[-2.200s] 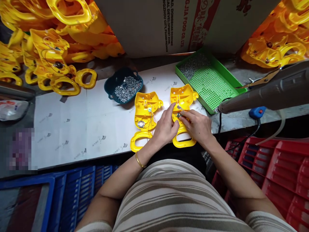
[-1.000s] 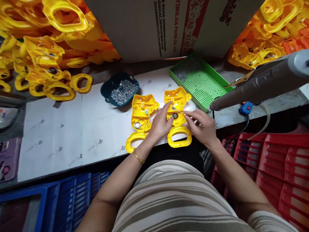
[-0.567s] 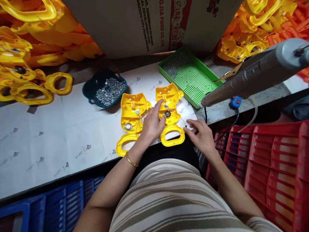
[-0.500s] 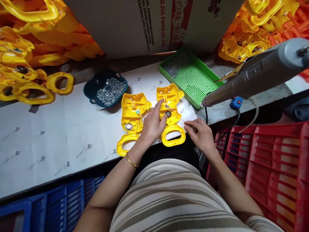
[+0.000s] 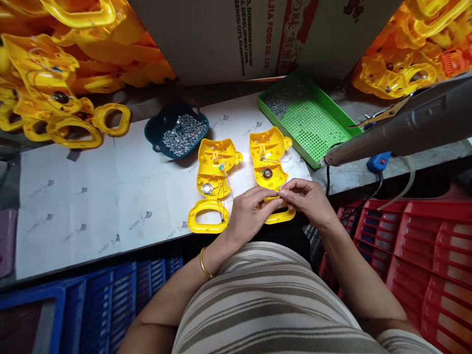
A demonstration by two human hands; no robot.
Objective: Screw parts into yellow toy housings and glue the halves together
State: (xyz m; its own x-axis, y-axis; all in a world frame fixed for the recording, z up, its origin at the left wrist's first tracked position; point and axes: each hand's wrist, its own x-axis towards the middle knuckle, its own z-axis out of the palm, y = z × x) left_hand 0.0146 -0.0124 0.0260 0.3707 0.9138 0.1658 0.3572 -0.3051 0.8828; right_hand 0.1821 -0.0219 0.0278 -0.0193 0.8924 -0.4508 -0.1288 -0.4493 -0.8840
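My left hand (image 5: 254,211) and my right hand (image 5: 308,202) meet over the handle of the right yellow plastic shell (image 5: 271,140). Both are closed, thumbs and forefingers pinched tip to tip; whatever is between them is too small to make out. Thin wires and a round speaker (image 5: 267,173) sit inside this shell, and the wires run out towards its right edge near my fingers. Left of my hands lies a second yellow shell (image 5: 216,150), hollow side up. It holds a small green circuit board (image 5: 221,167), a silver disc (image 5: 207,189) and wires reaching its handle.
Behind the shells stand a dark teal basin (image 5: 151,130) of small screws and a green tray (image 5: 320,110) with metal bits. A grey rod-shaped tool (image 5: 387,125) juts in from the right. Blue crate (image 5: 96,300) and red crate (image 5: 409,246) flank my lap; yellow parts (image 5: 62,113) pile at left.
My left hand has come down from the right shell's interior to its handle. My right hand has moved slightly left, so the fingertips now meet. The view has shifted a little left.
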